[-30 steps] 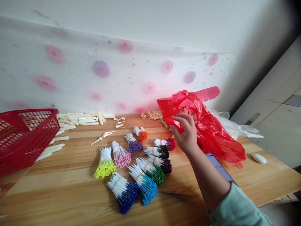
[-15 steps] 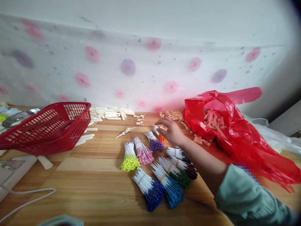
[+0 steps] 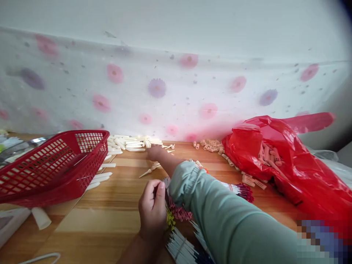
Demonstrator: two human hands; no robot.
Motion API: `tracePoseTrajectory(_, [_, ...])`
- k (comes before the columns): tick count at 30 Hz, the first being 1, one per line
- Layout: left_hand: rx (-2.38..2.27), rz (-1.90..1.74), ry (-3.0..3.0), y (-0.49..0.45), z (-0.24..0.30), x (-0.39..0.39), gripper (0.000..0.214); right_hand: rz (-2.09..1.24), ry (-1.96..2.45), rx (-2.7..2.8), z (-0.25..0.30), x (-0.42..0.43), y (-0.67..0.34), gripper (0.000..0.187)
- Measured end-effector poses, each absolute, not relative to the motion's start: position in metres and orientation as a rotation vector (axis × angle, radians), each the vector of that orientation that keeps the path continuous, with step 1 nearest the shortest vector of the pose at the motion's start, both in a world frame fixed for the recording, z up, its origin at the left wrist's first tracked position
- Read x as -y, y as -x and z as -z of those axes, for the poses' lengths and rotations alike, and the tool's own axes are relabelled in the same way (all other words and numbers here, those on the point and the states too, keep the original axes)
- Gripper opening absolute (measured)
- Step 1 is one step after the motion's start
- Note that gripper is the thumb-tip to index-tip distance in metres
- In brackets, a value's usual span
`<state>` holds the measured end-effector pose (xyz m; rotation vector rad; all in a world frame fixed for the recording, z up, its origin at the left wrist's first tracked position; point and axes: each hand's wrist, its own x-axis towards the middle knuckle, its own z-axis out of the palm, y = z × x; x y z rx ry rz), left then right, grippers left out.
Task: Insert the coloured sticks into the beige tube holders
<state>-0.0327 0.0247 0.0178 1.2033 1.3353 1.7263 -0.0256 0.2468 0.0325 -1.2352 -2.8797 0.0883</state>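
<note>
My right hand [image 3: 155, 152] reaches across to the near edge of a pile of white plastic tubes [image 3: 134, 143]; its fingers are hidden. Nearer to me, my left hand [image 3: 153, 209] is closed in a fist, thumb on top, and whatever it holds is hidden. Beside it lie banded bundles of thin white sticks with coloured tips: a yellow-tipped bundle [image 3: 170, 219], a pink-tipped bundle [image 3: 181, 213] and a blue-tipped bundle [image 3: 180, 245], partly covered by my right sleeve. A dark red-tipped bundle [image 3: 242, 191] shows beyond the sleeve. Near my right wrist is a small pointed cream piece [image 3: 148, 171].
At left stands a red plastic basket [image 3: 93, 176]. On the right a red plastic bag [image 3: 297, 176] holds peach-coloured plastic parts [image 3: 268, 154], with more loose parts [image 3: 210, 146] beside it. A flowered plastic sheet [image 3: 165, 106] covers the wall behind the wooden table [image 3: 104, 227].
My right hand has moved left from the orange-tipped bundle to the white tubes. My left hand has come into view, closed, beside the bundles. The view has shifted slightly.
</note>
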Motion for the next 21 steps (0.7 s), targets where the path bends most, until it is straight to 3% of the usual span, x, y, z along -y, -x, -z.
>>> tracePoseTrajectory(9, [-1.295,-1.866,-0.944,0.056,-0.025,-0.035,0.009,-0.113,1.381,2.687,-0.053,-0.229,0.021,0.03])
tracePoseTrajectory(14, [-0.901,-1.705,-0.494,0.064,-0.041,-0.052,0.014,-0.107,1.023,2.611,-0.073,-0.135,-0.029,0.022])
tracePoseTrajectory(17, [-0.795,-1.544,-0.573,0.053,-0.043,-0.044,0.016,-0.178,0.523,2.625,-0.077,-0.082,-0.085,0.02])
tracePoseTrajectory(18, [-0.817,-1.507,-0.643,0.047,-0.043,-0.039,0.018,-0.223,0.553,2.642,-0.077,-0.072,-0.111,0.021])
tracePoseTrajectory(21, [-0.928,-1.355,-0.938,0.029,-0.039,-0.022,0.024,-0.094,1.503,2.369,-0.074,-0.059,-0.201,0.023])
